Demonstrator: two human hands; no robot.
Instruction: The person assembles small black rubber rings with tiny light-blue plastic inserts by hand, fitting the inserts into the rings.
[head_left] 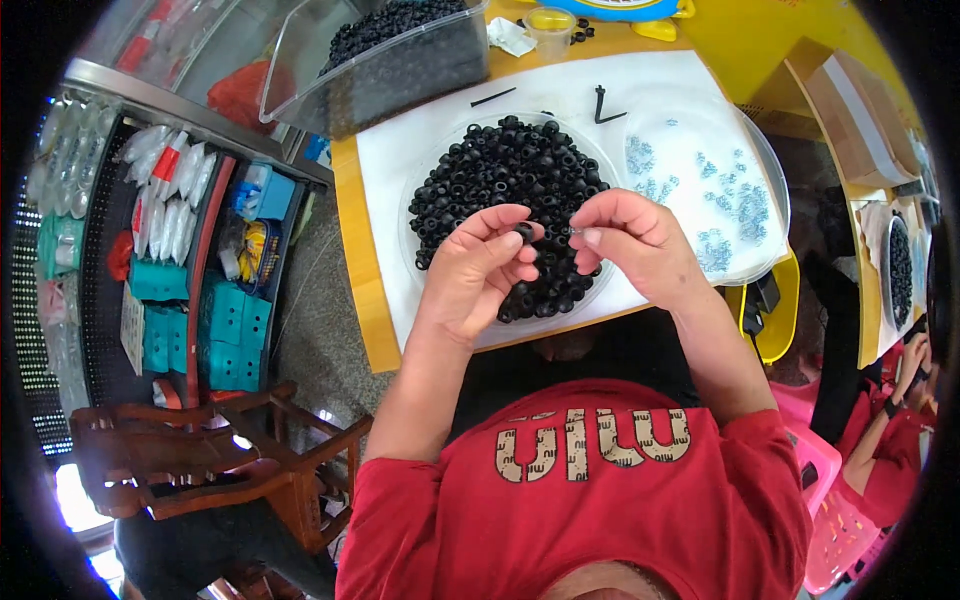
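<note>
Over a round clear tray (410, 205) heaped with small black round parts (490, 165), my two hands face each other, a short gap apart. My left hand (478, 262) pinches one black round part (524, 232), with a hole showing in it, between thumb and fingers. Opposite, my right hand (640, 245) is closed in a pinch on a tiny silvery piece (576, 231), too small to make out its kind. Right of the heap, small bluish-silver pieces (745, 205) lie scattered in loose clusters on a white surface.
A clear bin (400, 85) of black parts stands at the far left. Two thin black pieces (493, 97) lie on the white sheet (380, 180). A small cup (550, 35) is at the back. A yellow bin (780, 310) hangs below the right edge. Another person (890, 450) sits far right.
</note>
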